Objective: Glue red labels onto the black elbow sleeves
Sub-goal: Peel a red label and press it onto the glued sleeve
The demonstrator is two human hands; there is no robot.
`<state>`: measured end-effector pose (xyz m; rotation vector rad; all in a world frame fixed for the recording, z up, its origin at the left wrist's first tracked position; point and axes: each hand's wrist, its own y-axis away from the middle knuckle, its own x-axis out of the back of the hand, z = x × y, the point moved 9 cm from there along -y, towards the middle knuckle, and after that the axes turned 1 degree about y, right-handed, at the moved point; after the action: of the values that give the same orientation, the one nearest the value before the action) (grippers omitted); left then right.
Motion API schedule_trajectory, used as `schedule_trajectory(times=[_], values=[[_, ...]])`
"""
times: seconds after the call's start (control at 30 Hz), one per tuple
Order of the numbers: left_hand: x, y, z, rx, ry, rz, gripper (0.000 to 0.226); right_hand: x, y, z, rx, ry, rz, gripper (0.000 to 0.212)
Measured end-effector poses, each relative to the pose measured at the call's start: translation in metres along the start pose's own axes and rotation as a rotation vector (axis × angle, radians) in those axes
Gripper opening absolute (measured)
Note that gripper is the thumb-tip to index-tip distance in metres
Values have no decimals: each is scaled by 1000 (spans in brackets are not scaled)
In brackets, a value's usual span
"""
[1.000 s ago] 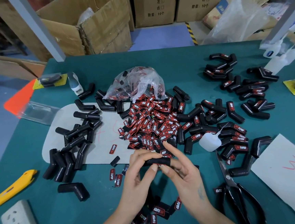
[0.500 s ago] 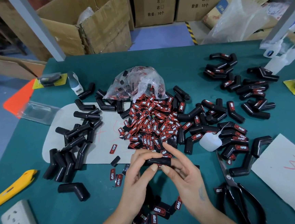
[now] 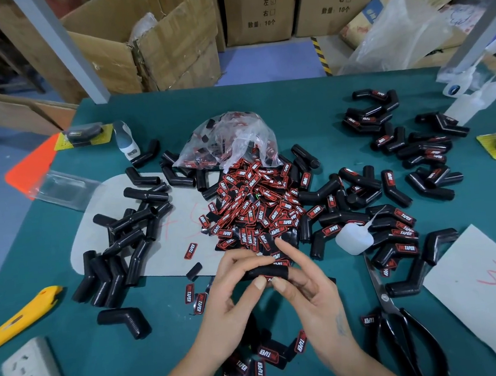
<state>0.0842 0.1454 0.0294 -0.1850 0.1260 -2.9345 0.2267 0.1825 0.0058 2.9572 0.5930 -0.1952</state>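
A black elbow sleeve [image 3: 266, 271] is gripped above the desk's near edge by curled fingers of the left hand [image 3: 231, 304] and right hand [image 3: 308, 293]. Should a red label be pressed before alignment, crooked bonding is risked.

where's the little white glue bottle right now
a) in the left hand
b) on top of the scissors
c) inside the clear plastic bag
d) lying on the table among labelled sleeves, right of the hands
d: the glue bottle lies on the table among labelled sleeves, to the right of both hands, which together hold one black sleeve; the left hand and right hand do not touch the bottle.
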Motion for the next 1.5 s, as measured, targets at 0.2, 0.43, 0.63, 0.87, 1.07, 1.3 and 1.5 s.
schedule_trajectory(times=[0.2, 0.43, 0.63, 0.87, 1.07, 1.3, 1.5], values=[[10, -2, 17, -281, -280, 79, 18, 0, -3, 1, -71, -62, -31, 52], [13, -5, 16, -259, -165, 77, 10, 1, -1, -1, -123, -115, -72, 51], [13, -10, 11, -164, -179, 0, 14, 4, -2, -3, -114, -55, -55, 45], [10, -7, -5, 29, -72, -52, 32, 10, -3, -5, -25, 88, -8, 37], [13, -4, -11, 88, 38, -34, 24, 7, -1, -9, -8, 123, -60, 37], [15, -4, -7, 42, -5, 32, 17, 1, 1, -12, 11, 117, -63, 24], [18, -2, 2, -36, -49, 79, 13, -2, 2, -10, 6, 108, -29, 23]])
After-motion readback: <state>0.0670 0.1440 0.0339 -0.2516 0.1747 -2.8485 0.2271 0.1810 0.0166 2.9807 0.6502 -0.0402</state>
